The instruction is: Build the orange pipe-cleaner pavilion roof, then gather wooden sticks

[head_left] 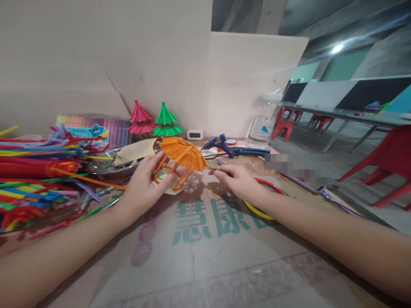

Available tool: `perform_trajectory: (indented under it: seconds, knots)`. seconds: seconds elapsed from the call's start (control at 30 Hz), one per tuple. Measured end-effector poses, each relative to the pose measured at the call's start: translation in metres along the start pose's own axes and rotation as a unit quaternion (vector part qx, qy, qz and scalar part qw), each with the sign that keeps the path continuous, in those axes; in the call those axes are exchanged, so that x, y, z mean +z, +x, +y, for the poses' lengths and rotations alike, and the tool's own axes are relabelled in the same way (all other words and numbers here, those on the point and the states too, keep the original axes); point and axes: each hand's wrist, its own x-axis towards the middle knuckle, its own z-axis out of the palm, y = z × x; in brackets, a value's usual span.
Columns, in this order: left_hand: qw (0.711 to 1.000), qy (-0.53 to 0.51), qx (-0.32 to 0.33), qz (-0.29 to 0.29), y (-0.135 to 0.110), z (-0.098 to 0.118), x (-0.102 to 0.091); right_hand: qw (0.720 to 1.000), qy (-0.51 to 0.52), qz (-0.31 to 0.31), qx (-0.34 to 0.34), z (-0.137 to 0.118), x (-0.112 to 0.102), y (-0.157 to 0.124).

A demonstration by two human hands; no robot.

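Observation:
An orange pavilion-like model [184, 154] made of pipe cleaners, with a ribbed roof on thin posts, is tilted on a pale base [173, 191]. My left hand [148, 177] grips its left side, fingers behind the posts and thumb across the front. On the other side, my right hand [236, 175] is closed in a pinch on a thin metal tool [211, 168], whose tip points at the roof's right edge. The tool's kind is hard to make out because the fingers cover most of it.
Bundles of coloured pipe cleaners [35, 167] fill the left side, near a metal tray [105, 164]. Behind stand pink [141, 117] and green [167, 119] pipe-cleaner models, a small digital clock [195, 135], a blue glue gun [220, 145] and a clear bottle [261, 122]. Red chairs [382, 167] stand right.

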Motion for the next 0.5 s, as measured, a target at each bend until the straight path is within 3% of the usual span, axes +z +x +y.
perform_trajectory:
  seconds: [0.5]
  knots:
    - [1.0,-0.007,0.001,-0.001,0.0001,0.0003,-0.0005,1.0,-0.007,-0.001,0.004,-0.0021,-0.0003,-0.0002]
